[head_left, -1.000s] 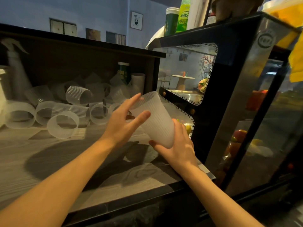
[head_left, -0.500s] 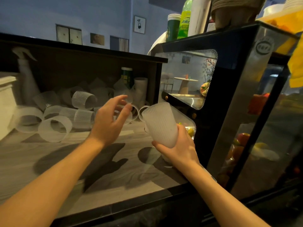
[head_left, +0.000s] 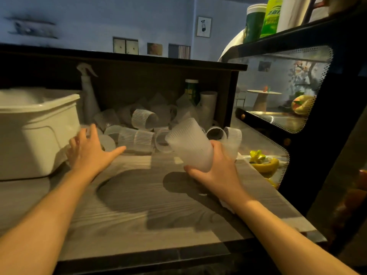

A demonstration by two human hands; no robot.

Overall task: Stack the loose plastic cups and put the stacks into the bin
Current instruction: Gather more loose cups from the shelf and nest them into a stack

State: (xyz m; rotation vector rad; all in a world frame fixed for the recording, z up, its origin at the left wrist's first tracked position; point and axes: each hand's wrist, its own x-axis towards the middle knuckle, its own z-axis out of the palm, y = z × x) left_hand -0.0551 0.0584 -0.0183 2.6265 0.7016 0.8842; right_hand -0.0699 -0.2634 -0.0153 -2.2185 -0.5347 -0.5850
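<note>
- While a frosted ribbed plastic cup stack (head_left: 190, 144) is gripped by the right hand (head_left: 215, 173), it is tilted above the grey wood-grain worktop (head_left: 139, 205).
- Spread, empty fingers (head_left: 93, 132) are held out by the left hand (head_left: 89, 149) near loose translucent cups (head_left: 137, 138).

We see a dim room with a blue wall (head_left: 79, 20) hung with small framed pictures (head_left: 204, 26) (1 portrait-shaped), a grey wood-grain surface (head_left: 139, 205), and a black glass display case (head_left: 297, 92) alongside.

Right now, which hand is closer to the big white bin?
Left. The left hand reaches out right beside the white bin, fingers spread. The right hand is well off to the bin's right, holding the stack of cups.
</note>
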